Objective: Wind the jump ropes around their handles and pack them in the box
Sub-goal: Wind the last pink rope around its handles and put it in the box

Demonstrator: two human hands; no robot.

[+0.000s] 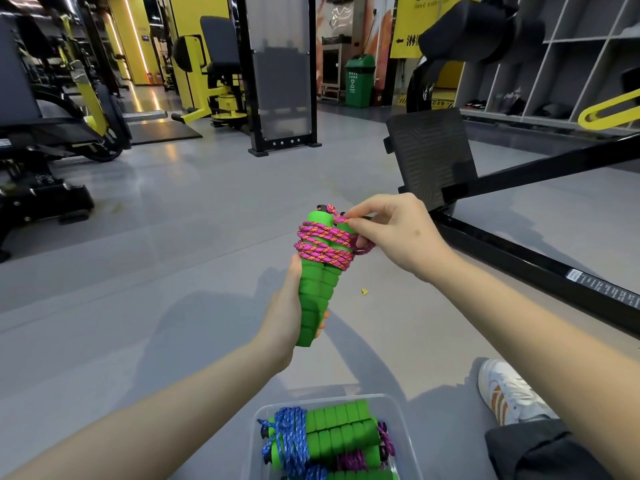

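Observation:
My left hand (282, 313) grips the lower part of two green foam handles (317, 292) held upright side by side. A pink and orange rope (323, 242) is coiled several times around their upper ends. My right hand (391, 233) pinches the loose end of that rope at the top right of the coil. Below, near the bottom edge, a clear plastic box (394, 407) on the floor holds other green-handled ropes, one wound with blue cord (287, 438) and one with purple cord (351, 459).
I am low over a grey gym floor. A black machine frame (519, 258) with a ribbed footplate (429, 154) runs along the right. A white shoe (509, 393) and a dark trouser leg lie at the bottom right. Yellow and black machines stand at the back left.

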